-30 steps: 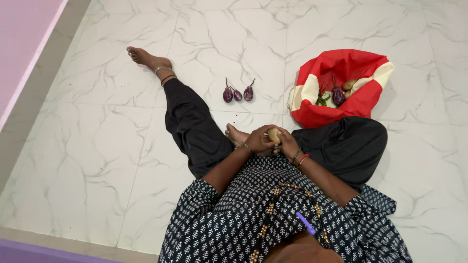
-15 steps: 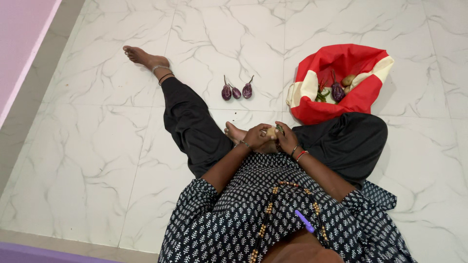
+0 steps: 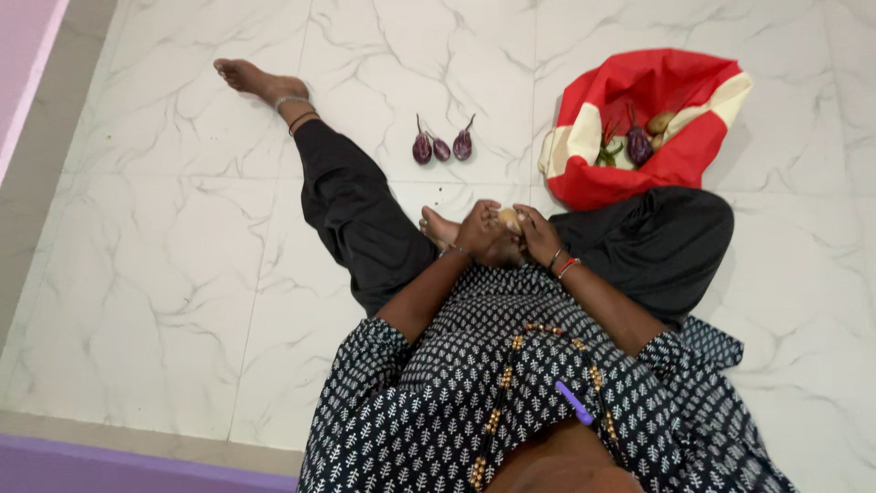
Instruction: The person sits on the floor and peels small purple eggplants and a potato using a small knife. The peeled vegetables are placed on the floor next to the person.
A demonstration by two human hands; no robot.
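White marble floor [image 3: 182,228] with grey veins fills the view, with a strip of pink wall along the left edge and a purple band at the bottom. I sit on it with my left leg stretched out toward the upper left and my right leg folded, foot tucked in front of me, so my lap makes a low working place close to my body.

My left hand [image 3: 482,234] and my right hand [image 3: 538,236] meet just above that tucked foot, pressed together around a small pale brown potato [image 3: 508,218]. Both hands are closed on it, fingers curled over its sides, so only a sliver of its skin shows between them. I cannot tell whether the right hand also holds a small tool; anything there is hidden by the fingers. Bangles ring both wrists.

Three small purple eggplants [image 3: 441,147] lie side by side on the floor ahead of my hands, stems pointing away from me, set apart from everything else and within easy reach.

To my right, touching my folded knee, a red and cream cloth bag [image 3: 584,146] sits slumped open, its mouth turned up so the contents show: another purple eggplant [image 3: 638,145], green chillies [image 3: 606,151] and one or two more brown potatoes [image 3: 660,122].

My dark patterned top and a bead necklace fill the bottom of the view
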